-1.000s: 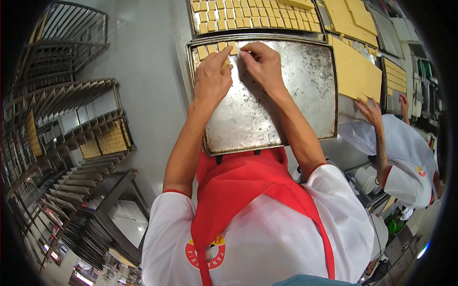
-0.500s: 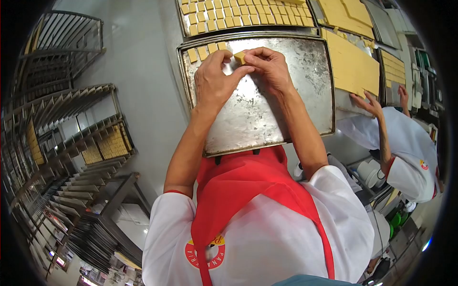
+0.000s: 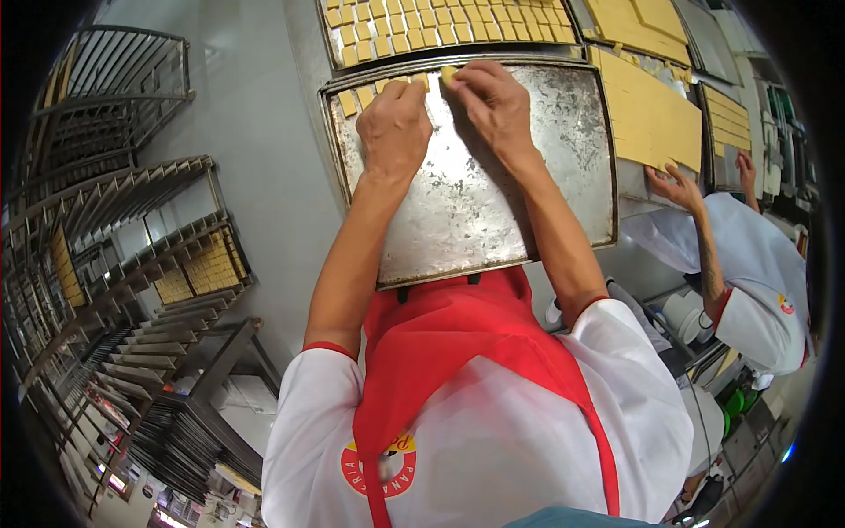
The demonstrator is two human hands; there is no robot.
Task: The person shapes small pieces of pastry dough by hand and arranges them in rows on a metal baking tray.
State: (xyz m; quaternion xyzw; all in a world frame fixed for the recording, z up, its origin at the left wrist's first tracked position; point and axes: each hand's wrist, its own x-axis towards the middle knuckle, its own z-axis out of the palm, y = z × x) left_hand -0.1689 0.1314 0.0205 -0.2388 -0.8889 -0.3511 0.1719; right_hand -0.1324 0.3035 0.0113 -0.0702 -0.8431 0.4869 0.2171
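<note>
Yellow piece pinched between my right hand's fingers, right of short row on tray; long axis unclear. Left hand nearer row, fingers curled, hold hidden.

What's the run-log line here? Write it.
right hand: pinching yellow piece | left hand: at row of pieces, grip hidden | tray: beneath both | co-worker's hand: at yellow sheet

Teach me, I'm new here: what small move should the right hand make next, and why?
Probably set the right hand's piece down just right of the row, leaving a slim gap: it is pinched near the row's end, bare tray lies beyond, and the far pieces sit spaced.
</note>
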